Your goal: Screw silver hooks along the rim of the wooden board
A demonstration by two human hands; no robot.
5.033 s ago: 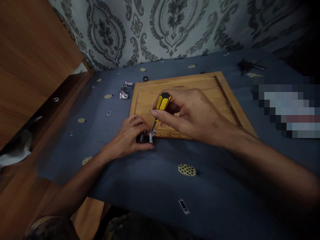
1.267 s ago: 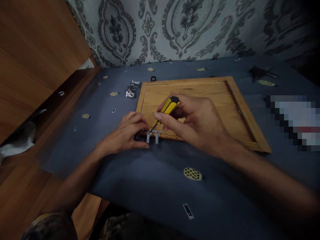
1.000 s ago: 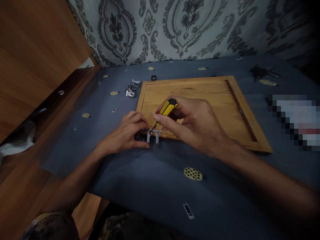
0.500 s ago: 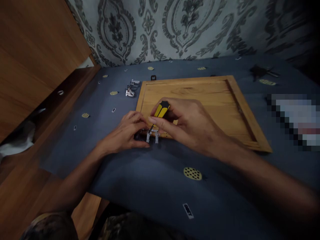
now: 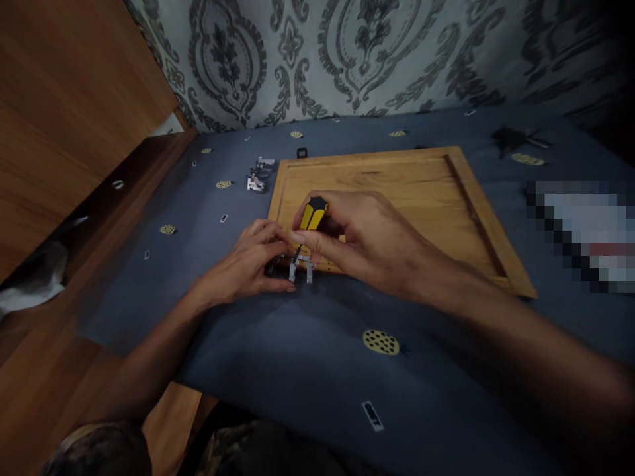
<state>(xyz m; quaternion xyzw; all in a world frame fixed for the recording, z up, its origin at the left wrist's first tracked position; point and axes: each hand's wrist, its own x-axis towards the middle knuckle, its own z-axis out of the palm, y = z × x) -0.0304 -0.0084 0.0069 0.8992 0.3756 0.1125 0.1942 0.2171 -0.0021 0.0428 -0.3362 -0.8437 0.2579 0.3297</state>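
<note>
A framed wooden panel (image 5: 407, 192) lies flat on a dark blue patterned cloth (image 5: 297, 363). At its near left corner sits a small metal hinge (image 5: 300, 268). My left hand (image 5: 248, 261) is closed on the hinge and presses it against the panel's edge. My right hand (image 5: 367, 238) grips a screwdriver (image 5: 312, 215) with a yellow and black handle, held almost upright, its tip down at the hinge. Most of the shaft is hidden by my fingers.
More metal hinges (image 5: 258, 177) lie on the cloth left of the panel's far corner. A brown wooden cabinet (image 5: 64, 119) stands at the left. A dark tool (image 5: 513, 139) lies at the far right, near a blurred patch (image 5: 580, 231). Patterned wallpaper (image 5: 347, 53) rises behind.
The screwdriver handle has swung from a rightward lean to nearly upright, and my right fingers have shifted round it. My left hand stays on the hinge.
</note>
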